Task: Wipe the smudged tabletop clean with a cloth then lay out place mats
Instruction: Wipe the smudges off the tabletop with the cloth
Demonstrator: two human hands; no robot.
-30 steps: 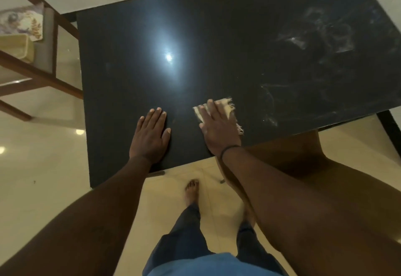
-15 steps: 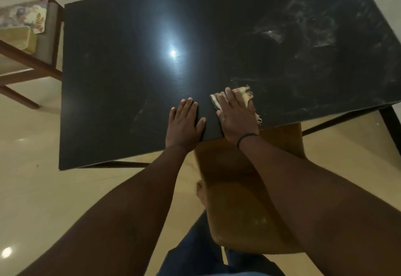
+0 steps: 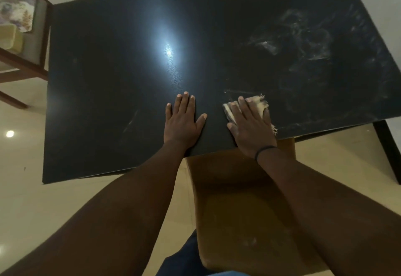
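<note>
Head view, looking down on a dark glossy tabletop (image 3: 121,93). The left hand (image 3: 181,124) lies flat on the tabletop near its near edge, at about 6 o'clock of the surface; its fingers are straight and close together, pointing toward 12 o'clock, the thumb spread toward 2 o'clock, and it holds nothing. The right hand (image 3: 251,128), just beside the left toward 3 o'clock and apart from it, presses palm-down on a pale cloth (image 3: 259,102); its fingers are extended and lie flat over the fabric rather than curling round it. The cloth is folded, with a frayed fringe showing past the fingertips at 1 o'clock of the hand and again below the little-finger side at 4 o'clock; a folded edge shows at 10 o'clock of the hand. A dark band (image 3: 265,150) encircles the right wrist. Whitish smudges (image 3: 303,43) cover the tabletop toward 2 o'clock from the cloth, with thin streaks (image 3: 238,92) just beyond the fingertips; a fainter mark (image 3: 130,123) lies at 9 o'clock of the left hand. A bright reflection (image 3: 167,52) sits at 12 o'clock of the left hand. A brown chair (image 3: 238,206) stands under the near edge, below both forearms. At 10 o'clock, off the table, a wooden chair (image 3: 23,67) carries patterned place mats (image 3: 17,16).
</note>
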